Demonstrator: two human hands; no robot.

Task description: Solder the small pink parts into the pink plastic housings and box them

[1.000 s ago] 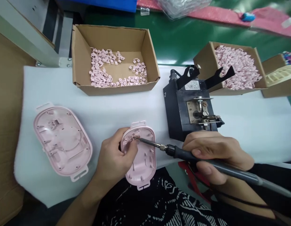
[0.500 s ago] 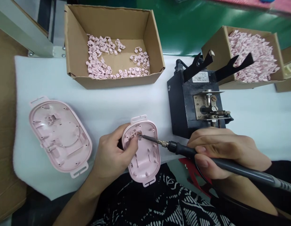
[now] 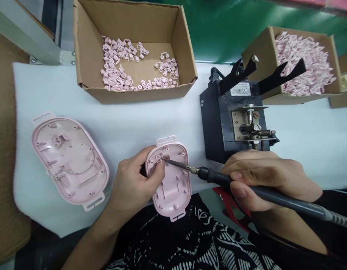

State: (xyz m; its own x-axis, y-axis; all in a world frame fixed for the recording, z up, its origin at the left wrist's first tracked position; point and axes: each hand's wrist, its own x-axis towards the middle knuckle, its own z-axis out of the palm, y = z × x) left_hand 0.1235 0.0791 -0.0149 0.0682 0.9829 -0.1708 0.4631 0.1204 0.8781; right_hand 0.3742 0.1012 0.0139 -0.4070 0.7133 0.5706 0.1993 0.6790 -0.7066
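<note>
My left hand (image 3: 138, 180) grips a pink plastic housing shell (image 3: 173, 187) by its left side, the thumb pressed inside near a small pink part (image 3: 159, 157). The shell's hollow side faces up. In my right hand (image 3: 269, 180) is a soldering iron (image 3: 218, 178), held like a pen with fingers closed round its handle. The iron's tip points left and meets the shell's inside close to my left thumb; whether it touches the small part I cannot tell. A second pink shell (image 3: 75, 161) lies hollow side up on the white mat at the left.
An open cardboard box (image 3: 135, 95) with small pink plugs (image 3: 115, 75) stands at the back. Right of it is a black solder-feeding stand (image 3: 215, 123) with two upright forked arms. A second carton (image 3: 260, 48) behind it is full of pink pieces (image 3: 305, 63). White cloth (image 3: 128, 127) covers the table.
The camera view has shifted slightly, so the boxes and stand appear a little higher. Both hands, the held shell and the iron keep nearly the same position.
</note>
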